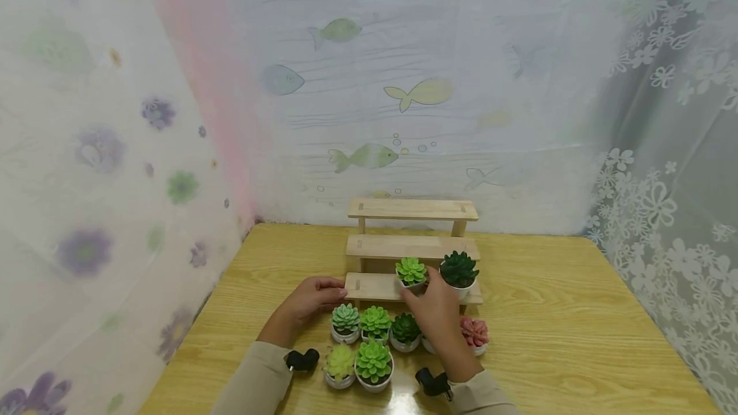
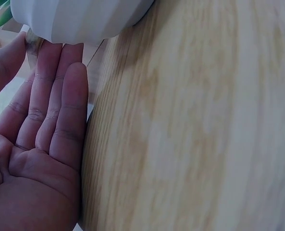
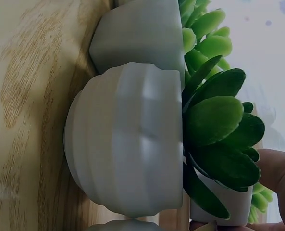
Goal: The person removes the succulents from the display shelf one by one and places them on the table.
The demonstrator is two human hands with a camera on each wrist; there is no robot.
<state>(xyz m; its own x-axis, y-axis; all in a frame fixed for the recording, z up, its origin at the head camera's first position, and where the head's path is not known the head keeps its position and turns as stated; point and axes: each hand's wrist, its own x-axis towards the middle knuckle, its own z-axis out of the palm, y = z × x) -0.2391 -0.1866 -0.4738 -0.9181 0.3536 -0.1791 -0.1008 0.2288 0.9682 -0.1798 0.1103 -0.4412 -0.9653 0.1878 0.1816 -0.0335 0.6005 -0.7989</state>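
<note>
My right hand [image 1: 437, 306] grips a light green potted succulent [image 1: 411, 271] by its white pot, at the lowest step of a three-tier wooden plant stand [image 1: 375, 285]. Whether that pot touches the step is hidden. To its right, a dark green succulent [image 1: 459, 269] in a white pot stands on the same step. At the step's left end, my left hand [image 1: 314, 300] holds the wood between thumb and fingers; the left wrist view shows those fingers [image 2: 68, 101] nearly straight. In the right wrist view, another dark green succulent [image 3: 219, 130] in a ribbed white pot fills the foreground.
In front of the stand, several potted succulents cluster on the wooden table [image 1: 553, 312], among them a pale green one [image 1: 346, 317], a yellowish one [image 1: 340, 362] and a pink one [image 1: 475, 332], partly behind my right hand. Patterned curtains [image 1: 490, 37] hang behind and at both sides.
</note>
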